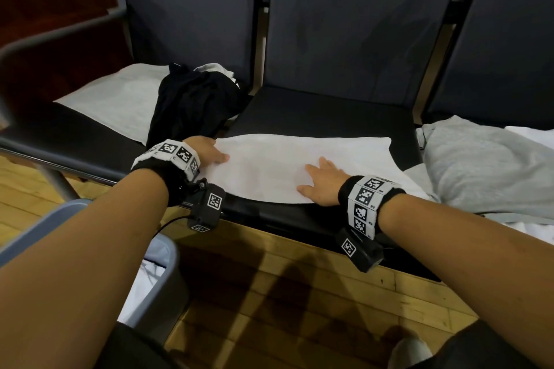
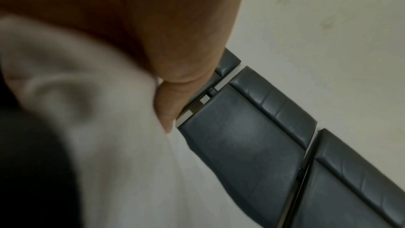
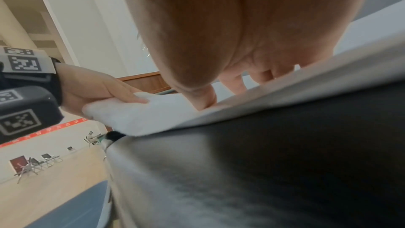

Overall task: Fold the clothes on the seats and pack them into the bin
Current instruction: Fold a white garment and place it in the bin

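Folding step, mid-fold on a white cloth (image 1: 299, 165) spread across the middle seat (image 1: 323, 111). Both hands on it, well apart from each other.

Left hand (image 1: 209, 150) at the cloth's left end. From the right wrist view its fingers (image 3: 122, 93) curl round the bunched end with the thumb on top, so it grips the cloth. Right hand (image 1: 322, 181) lies flat on the cloth near its front edge, fingers spread and straight, pressing it down, holding nothing.

Next move, as a guess: left hand carries its end over toward the right hand to halve the cloth, right hand pins the fabric so it doesn't slide off the slick seat front. Edges need lining up; the cloth overhangs the front edge a little by the right hand, so it could slip.

Other clothes waiting:
- black garment (image 1: 192, 105), crumpled, just beyond the left hand, touching the cloth's left end
- pale cloth (image 1: 120, 96) lying flat, further left of the left hand, under the black one
- grey shirt (image 1: 479, 165), right of the right hand on the next seat, unfolded, with more white fabric under it

Bin (image 1: 162, 281): on the floor below the left forearm, near the body. Something white already inside it (image 1: 144, 281); can't tell how many pieces or whether folded. Forearm hides most of the interior.

Task early to middle: several items unfolded.
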The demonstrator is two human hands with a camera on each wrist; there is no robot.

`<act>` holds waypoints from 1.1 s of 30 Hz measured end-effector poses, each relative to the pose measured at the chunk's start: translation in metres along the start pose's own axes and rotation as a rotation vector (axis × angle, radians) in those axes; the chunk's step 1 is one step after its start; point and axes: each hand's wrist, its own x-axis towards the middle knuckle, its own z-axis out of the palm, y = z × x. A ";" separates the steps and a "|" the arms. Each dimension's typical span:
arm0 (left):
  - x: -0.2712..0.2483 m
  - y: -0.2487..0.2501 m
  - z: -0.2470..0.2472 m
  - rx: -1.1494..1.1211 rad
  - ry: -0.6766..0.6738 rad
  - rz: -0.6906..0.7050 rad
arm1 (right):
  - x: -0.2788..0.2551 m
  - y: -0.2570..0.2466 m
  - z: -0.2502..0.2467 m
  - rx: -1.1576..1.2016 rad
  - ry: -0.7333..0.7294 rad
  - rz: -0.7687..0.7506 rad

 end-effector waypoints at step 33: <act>-0.022 0.096 0.037 -0.518 -0.216 0.244 | -0.007 0.012 -0.051 0.924 0.065 0.378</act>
